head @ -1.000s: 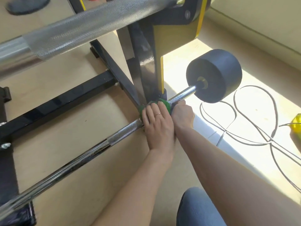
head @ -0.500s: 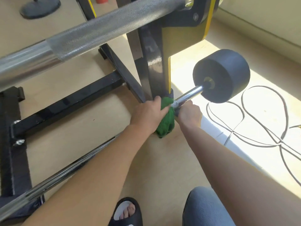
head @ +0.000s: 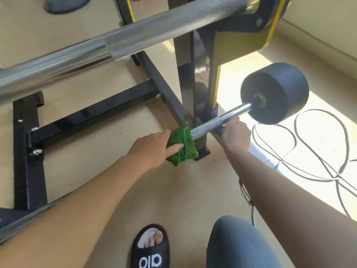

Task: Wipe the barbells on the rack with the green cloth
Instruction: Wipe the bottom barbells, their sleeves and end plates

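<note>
A low chrome barbell (head: 210, 124) with a black round weight (head: 276, 93) lies on the black and yellow rack (head: 195, 78) near the floor. My left hand (head: 152, 147) grips the green cloth (head: 181, 146), which is wrapped around the bar's knurled part left of the rack post. My right hand (head: 236, 134) holds the same bar just right of the post, close to the weight. My left arm hides the bar's left stretch. A thicker upper barbell (head: 119, 41) crosses the top of the view above both hands.
The rack's black base beams (head: 90, 117) run over the wooden floor at left. Loose black cables (head: 318, 151) curl on the sunlit floor at right. My foot in a black slipper (head: 150, 248) and my knee (head: 237, 246) are at the bottom. A dark round base (head: 65, 4) sits far left.
My left hand has slid the cloth left along the low bar, baring the knurled part by the post. My right hand kept its hold. The view shifted down and left.
</note>
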A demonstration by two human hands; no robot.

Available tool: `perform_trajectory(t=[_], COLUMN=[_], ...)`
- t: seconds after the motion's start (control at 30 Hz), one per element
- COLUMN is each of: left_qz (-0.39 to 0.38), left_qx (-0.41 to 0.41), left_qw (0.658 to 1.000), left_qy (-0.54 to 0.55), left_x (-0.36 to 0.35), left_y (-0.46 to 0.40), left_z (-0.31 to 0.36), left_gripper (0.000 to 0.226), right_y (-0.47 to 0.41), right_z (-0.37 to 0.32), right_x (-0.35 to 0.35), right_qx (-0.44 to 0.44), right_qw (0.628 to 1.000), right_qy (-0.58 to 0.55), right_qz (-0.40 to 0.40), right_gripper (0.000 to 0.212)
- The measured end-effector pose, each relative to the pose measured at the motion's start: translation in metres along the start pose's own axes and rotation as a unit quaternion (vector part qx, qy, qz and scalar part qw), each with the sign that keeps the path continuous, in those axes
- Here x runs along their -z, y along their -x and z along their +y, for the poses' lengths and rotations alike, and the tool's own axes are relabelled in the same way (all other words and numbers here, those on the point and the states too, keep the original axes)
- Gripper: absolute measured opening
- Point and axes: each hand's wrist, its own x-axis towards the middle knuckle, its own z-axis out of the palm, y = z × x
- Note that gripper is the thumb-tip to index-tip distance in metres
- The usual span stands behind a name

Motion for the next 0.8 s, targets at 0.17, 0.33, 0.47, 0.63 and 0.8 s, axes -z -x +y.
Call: perform_trajectory(t=[0.17, 0.33, 0.47, 0.63, 0.8], left_qz=[-0.054, -0.089, -0.041, 0.002, -0.032], left_qx=[0.021, 0.039, 0.023, 0.018, 0.034], left_qw=[0.998, 0.994, 0.998, 1.000, 0.999], left_qy=[-0.036, -0.048, -0.043, -0.024, 0.005], left_x=[-0.001, 0.006, 0.007, 0.002, 0.000], left_y=[0.052, 0.060, 0.032, 0.013, 0.043], left_z=[-0.058, -0.065, -0.017, 0.007, -0.024], left_gripper=[0.072, 0.073, 0.046, 0.042, 0.045], right_y=[0.006, 0.012, 0.021, 0.082, 0.095], right_z=[0.000, -0.003, 0.001, -0.033, -0.069], right_x=[0.007, 0.001, -0.002, -0.008, -0.034], right_qx=[0.032, 0.036, 0.093, 0.308, 0.477], right_qw=[0.999, 0.998, 0.994, 0.944, 0.873], right_qy=[-0.008, -0.020, 0.005, -0.019, 0.085], right_qz=[0.043, 0.037, 0.066, 0.117, -0.059], right_gripper=[0.040, 0.035, 0.029, 0.038, 0.038])
